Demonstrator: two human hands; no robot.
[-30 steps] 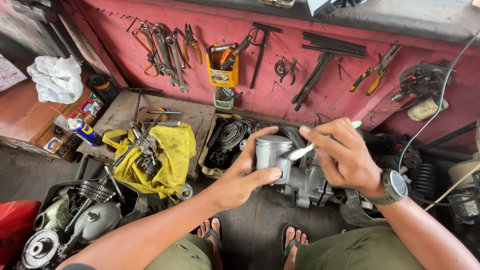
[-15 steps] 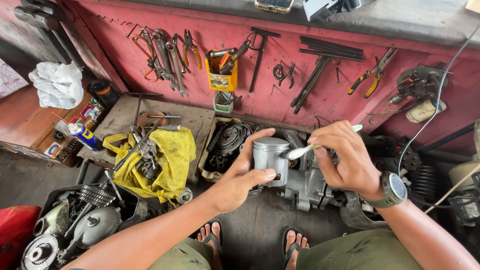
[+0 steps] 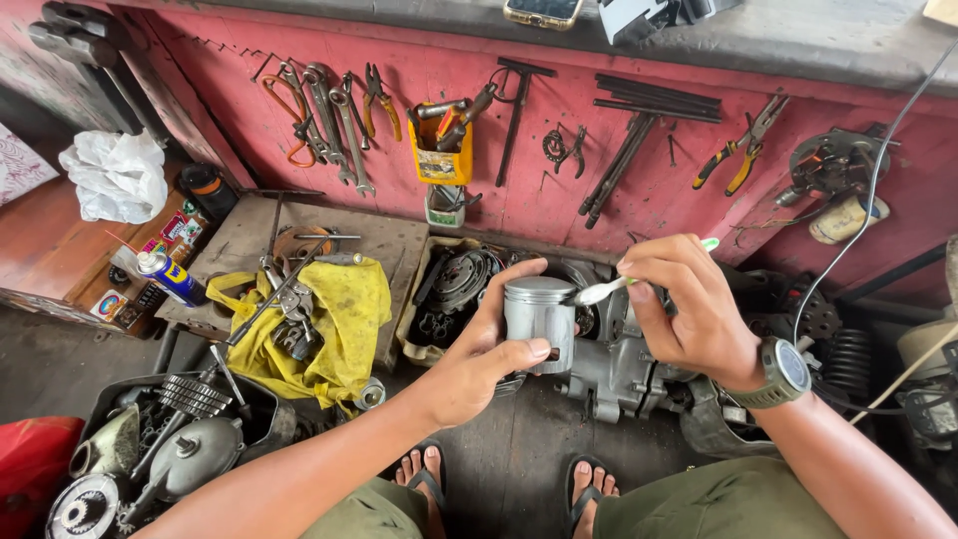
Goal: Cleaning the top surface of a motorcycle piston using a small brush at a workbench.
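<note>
Left hand (image 3: 477, 364) curled round grey metal cylindrical piston (image 3: 540, 319), thumb across front, fingers behind, held upright above grey engine casing (image 3: 624, 374). Right hand (image 3: 689, 314) pinching white-handled small brush (image 3: 624, 286), tip touching piston's upper edge. Far left of hands: blue spray can with yellow and red label (image 3: 172, 279). Above hands on red wall (image 3: 599, 205): yellow box of tools (image 3: 440, 155). Left: yellow cloth (image 3: 339, 319) with wrenches
</note>
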